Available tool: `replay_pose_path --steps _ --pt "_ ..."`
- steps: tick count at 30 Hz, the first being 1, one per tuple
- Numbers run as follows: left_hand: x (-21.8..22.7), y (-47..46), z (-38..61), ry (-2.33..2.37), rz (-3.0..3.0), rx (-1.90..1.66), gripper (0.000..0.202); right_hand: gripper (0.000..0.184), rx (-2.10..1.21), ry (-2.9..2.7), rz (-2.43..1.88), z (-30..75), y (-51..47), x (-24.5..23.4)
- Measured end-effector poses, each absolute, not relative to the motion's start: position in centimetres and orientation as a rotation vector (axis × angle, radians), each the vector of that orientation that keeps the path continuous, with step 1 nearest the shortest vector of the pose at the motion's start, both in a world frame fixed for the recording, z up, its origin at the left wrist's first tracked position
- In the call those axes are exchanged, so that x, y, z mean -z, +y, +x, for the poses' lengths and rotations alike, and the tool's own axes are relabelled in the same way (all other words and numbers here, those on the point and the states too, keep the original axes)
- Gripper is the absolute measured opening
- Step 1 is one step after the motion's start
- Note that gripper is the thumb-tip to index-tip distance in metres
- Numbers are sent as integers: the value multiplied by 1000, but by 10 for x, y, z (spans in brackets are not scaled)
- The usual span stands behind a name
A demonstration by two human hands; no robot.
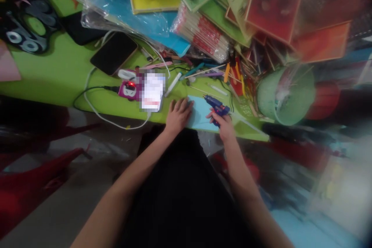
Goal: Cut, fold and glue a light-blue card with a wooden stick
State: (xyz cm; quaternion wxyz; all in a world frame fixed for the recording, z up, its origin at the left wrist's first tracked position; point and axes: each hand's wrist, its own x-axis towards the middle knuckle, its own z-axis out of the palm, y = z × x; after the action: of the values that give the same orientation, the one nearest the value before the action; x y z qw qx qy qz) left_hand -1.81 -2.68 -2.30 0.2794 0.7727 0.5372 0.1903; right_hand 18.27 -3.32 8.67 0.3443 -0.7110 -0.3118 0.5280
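Head view: at the near edge of the tabletop [55, 73], the right hand [223, 121] grips a blue, brass-tipped glue gun [216, 105] above a pale-blue sheet [200, 111], the left hand [179, 113] lies flat, empty, and the right-end green bucket [267, 99] has blurred contents.

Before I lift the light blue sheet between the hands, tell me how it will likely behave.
The blue sheet looks thin and flat, so it is probably light and may bend if lifted by one corner. The left hand lies at its left edge, so it may resist sliding there.
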Motion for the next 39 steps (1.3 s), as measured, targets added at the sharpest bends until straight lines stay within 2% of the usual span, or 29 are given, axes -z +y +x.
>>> replay_pose_path --steps 4,10,15,23,39 --pt "22 -27 -19 1430 2061 -516 47 38 -1480 -935 -1911 175 -24 -85" --pt "24 -33 -23 1366 2109 -524 51 34 -1376 -1201 -1976 168 -16 -84" --pt "23 -33 -23 1375 2116 -522 52 48 -1300 -1310 -2051 164 -15 -77" --pt "21 -33 -21 1376 2109 -507 53 58 -1251 -1366 -2054 162 -16 -70" --pt "19 -33 -21 1394 2125 -512 54 43 -1266 -1368 -2082 163 -11 -65"
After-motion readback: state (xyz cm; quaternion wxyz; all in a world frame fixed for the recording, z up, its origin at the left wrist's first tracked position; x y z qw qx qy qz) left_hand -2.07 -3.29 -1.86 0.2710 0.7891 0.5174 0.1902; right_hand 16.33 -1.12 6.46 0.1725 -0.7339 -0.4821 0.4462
